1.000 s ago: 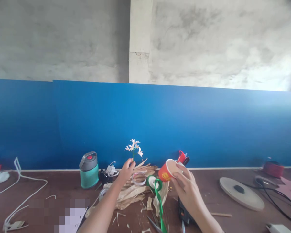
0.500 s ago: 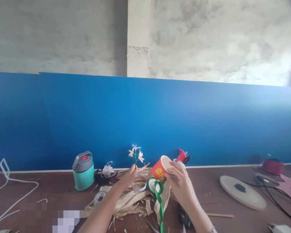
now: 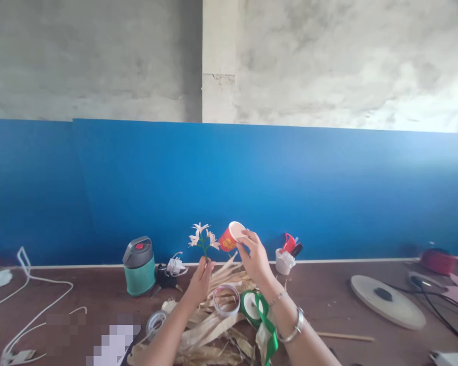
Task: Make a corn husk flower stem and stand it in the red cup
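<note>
Your left hand [image 3: 200,280] is closed in a fist around the stem of a small cream-petalled flower [image 3: 201,238], which looks made of husk. The flower stands upright above the fist, in front of the blue wall panel [image 3: 229,178]. Your right hand [image 3: 254,256] is raised just beside it, with the fingers curled against the rim of a red paper cup [image 3: 227,238]. The cup has gold print and is tilted so its white-edged mouth faces up and to the right. Cup and petals almost meet; I cannot tell if they touch.

Step in hand, as judged: you are holding flower and cup up together, sizing one against the other. Any next move calls for a steady fist and care for the petals at the cup's edge.

Below, on the brown table [image 3: 328,305]: dried husk strips [image 3: 209,325], a roll of green ribbon [image 3: 251,307], and a clear tape roll [image 3: 155,323].
</note>
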A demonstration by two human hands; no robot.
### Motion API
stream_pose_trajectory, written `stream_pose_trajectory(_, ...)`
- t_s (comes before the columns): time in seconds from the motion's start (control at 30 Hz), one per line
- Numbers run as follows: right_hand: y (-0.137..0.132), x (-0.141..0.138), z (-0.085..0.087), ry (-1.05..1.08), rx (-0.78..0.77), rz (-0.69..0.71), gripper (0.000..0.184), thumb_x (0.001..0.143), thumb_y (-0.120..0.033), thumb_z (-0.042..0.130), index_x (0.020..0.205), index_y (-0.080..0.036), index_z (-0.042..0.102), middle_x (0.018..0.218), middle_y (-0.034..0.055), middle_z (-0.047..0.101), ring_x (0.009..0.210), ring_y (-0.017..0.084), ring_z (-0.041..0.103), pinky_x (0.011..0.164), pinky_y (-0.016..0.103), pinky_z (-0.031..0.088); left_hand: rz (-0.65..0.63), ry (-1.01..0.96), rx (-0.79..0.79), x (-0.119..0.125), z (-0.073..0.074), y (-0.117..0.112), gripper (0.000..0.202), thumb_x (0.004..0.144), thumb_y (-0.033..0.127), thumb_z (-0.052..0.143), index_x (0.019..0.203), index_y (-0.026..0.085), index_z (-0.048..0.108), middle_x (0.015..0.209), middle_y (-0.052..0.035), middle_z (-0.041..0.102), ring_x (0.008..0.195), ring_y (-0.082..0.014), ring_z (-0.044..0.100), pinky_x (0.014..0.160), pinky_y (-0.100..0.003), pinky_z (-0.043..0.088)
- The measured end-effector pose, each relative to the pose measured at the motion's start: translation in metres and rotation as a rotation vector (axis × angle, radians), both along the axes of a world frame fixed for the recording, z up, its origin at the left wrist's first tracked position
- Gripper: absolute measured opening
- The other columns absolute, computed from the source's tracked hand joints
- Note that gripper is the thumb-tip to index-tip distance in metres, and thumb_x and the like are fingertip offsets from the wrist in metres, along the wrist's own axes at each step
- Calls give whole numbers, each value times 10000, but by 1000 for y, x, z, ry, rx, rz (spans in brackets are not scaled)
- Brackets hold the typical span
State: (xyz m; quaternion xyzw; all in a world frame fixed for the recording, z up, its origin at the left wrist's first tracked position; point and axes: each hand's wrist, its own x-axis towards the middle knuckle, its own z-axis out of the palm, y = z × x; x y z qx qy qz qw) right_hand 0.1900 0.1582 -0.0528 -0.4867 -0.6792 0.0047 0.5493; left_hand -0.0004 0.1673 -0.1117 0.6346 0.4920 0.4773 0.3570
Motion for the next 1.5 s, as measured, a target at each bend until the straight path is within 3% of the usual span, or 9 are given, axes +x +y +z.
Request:
stream_pose_trajectory(0.1,25,-29,-3,-67,-36,82,206,866,-188,486,890,-210,690,1150,111,593,1101,229,554,919,349,457,122,-37,63,-11,9,-4,437,841,601,335,903,205,507,1016,-152,682,1000,-271,641,922,-415,459)
stream_pose_trajectory(0.27,43,-73,-29,-226,-182,129,199,819,-121,543,785,-202,721,1044,97,641,1026,218,574,899,317,441,327,-42,153,-40,23,-9,338,852,565,345,795,242,431,850,-90,648,857,-260,628,825,-412,468)
stream_pose_trajectory(0.5,43,-105,-45,-446,-365,92,251,843,-150,472,846,-214,714,1072,94,635,1010,253,554,814,347,415,297,-6,183,-51,40,-7,295,873,503,350,775,237,432,733,-30,641,575,-165,570,565,-292,467)
stream_pose_trajectory(0.6,42,-109,-43,-524,-423,74,239,808,-125,485,875,-186,707,1033,127,649,990,283,562,798,372,406,228,5,185,-51,51,-2,282,876,499,353,795,238,421,700,-3,631,486,-132,531,470,-244,429)
stream_pose_trajectory(0.73,40,-108,-40,-551,-468,47,263,776,-118,500,962,-150,683,1073,167,636,994,315,568,819,422,397,172,44,206,-49,68,9,260,873,477,389,804,230,431,683,5,627,490,-124,549,481,-227,438)
stream_pose_trajectory(0.93,29,-93,-36,-455,-446,21,463,700,-37,497,1119,-202,603,1160,95,609,1140,260,497,948,398,330,161,134,271,-41,92,33,243,864,457,405,804,226,450,651,9,622,497,-132,576,510,-229,447)
stream_pose_trajectory(1.1,9,-73,-35,-318,-430,-58,388,765,-39,430,1048,-215,628,1103,86,627,1084,236,520,931,358,335,199,231,320,-35,110,58,218,867,437,407,804,237,467,667,12,640,554,-145,610,572,-235,437)
stream_pose_trajectory(1.2,-4,-65,-39,-263,-440,-75,322,792,-68,435,963,-233,652,1066,78,645,1054,239,537,912,354,347,210,287,298,-31,104,71,177,860,390,434,787,238,487,666,7,655,568,-153,623,586,-238,428)
stream_pose_trajectory(1.5,-19,-58,-49,-185,-481,-56,276,777,-71,465,863,-230,673,1014,64,670,1058,252,554,893,360,380,119,311,202,-30,46,73,204,854,395,444,840,231,565,749,-28,716,671,-181,681,622,-253,477)
